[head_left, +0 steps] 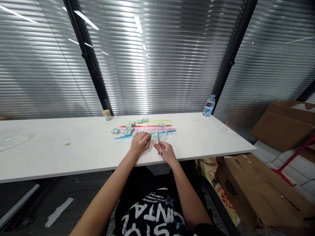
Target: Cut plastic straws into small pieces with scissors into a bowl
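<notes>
Shirt [152,209]; hands [168,153]: right clamps scissors [158,140], long axis forward, blades foremost; left's hold unclear.

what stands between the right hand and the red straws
Straight ahead of the right hand, which holds a slim tool, the clear bowl stands in the way. The blue straws also lie across, nearer than the red straws.

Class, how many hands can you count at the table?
2: the left hand near the coloured straws, and the right hand, beside it, holding scissors.
</notes>
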### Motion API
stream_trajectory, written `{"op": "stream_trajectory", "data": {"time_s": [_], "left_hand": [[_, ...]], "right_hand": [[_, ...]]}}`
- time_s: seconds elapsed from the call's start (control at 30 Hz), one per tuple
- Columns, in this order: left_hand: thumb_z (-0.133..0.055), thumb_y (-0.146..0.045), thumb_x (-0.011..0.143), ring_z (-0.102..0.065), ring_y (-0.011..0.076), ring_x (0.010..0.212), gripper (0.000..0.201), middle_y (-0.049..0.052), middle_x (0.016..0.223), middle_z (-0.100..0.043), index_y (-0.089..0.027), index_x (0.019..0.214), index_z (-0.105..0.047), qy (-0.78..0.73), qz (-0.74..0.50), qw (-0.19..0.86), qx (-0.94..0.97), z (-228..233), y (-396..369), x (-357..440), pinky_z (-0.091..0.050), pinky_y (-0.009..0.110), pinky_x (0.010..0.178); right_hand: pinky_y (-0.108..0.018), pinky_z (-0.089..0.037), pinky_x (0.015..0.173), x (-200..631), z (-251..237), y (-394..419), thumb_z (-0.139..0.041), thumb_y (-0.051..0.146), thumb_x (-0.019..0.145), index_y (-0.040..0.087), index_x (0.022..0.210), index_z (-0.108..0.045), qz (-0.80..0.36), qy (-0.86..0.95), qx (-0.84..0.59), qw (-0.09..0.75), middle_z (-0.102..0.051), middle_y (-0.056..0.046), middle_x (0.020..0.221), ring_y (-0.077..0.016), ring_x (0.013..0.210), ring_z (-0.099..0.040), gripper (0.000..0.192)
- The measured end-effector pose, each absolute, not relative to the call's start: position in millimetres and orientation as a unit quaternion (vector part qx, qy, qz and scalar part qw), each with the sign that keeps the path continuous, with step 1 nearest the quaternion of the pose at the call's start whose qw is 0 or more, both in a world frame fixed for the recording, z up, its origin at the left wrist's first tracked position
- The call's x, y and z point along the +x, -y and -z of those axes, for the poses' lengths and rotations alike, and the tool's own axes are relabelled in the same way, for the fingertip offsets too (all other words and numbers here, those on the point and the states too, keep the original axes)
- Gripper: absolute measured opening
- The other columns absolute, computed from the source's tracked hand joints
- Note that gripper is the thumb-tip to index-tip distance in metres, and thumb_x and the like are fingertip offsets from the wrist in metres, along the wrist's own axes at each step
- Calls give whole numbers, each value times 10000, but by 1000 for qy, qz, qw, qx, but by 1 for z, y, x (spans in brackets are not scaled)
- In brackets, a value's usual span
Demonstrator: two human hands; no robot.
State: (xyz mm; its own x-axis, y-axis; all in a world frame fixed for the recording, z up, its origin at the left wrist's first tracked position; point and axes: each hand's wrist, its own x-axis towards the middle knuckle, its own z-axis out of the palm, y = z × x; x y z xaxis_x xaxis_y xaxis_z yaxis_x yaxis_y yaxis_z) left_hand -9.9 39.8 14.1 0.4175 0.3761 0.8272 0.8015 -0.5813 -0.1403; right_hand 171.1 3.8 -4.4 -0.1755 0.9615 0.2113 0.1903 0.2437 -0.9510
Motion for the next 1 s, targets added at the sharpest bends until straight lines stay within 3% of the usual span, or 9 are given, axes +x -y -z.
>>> {"op": "stream_trajectory", "data": {"time_s": [1.0], "left_hand": [[-485, -139, 867, -592, 171, 710, 185, 50, 828, -695, -215, 942, -636, 337, 381, 296, -808, -17, -38, -9, -340, 341, 639]], "right_hand": [[-241, -301, 501, 170, 5, -5, -595, 631, 776, 202, 609, -479, -404, 656, -459, 442, -430, 37, 524, -117, 518, -372, 475]]}}
